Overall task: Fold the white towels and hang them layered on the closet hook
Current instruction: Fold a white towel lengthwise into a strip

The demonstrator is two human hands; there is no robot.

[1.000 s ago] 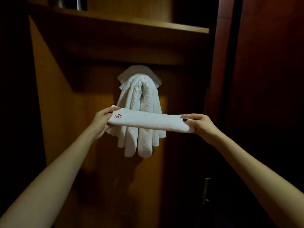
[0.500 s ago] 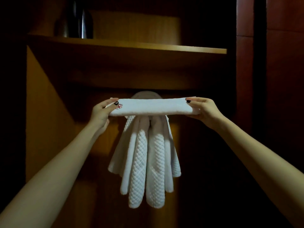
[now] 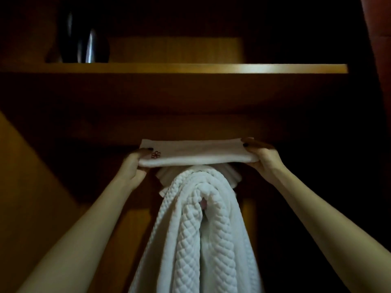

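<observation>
A narrow folded white towel point(image 3: 198, 152) with a small red flower mark near its left end is stretched level between my hands. My left hand point(image 3: 135, 163) pinches its left end and my right hand point(image 3: 262, 157) pinches its right end. It sits just above the top of the quilted white towels point(image 3: 201, 229) that hang in thick folds from the closet hook. The hook itself is hidden by the cloth. A flatter white layer point(image 3: 230, 174) peeks out behind the top of the hanging towels.
A wooden shelf point(image 3: 211, 68) runs across the closet close above the held towel. A dark shiny vessel point(image 3: 84, 43) stands on its left part. Wooden panels close in at the left and back; a reddish door edge point(image 3: 378, 39) is at the right.
Both hands have raised the folded towel from in front of the hanging towels to above their top. The view has moved closer and now looks up at the hook area.
</observation>
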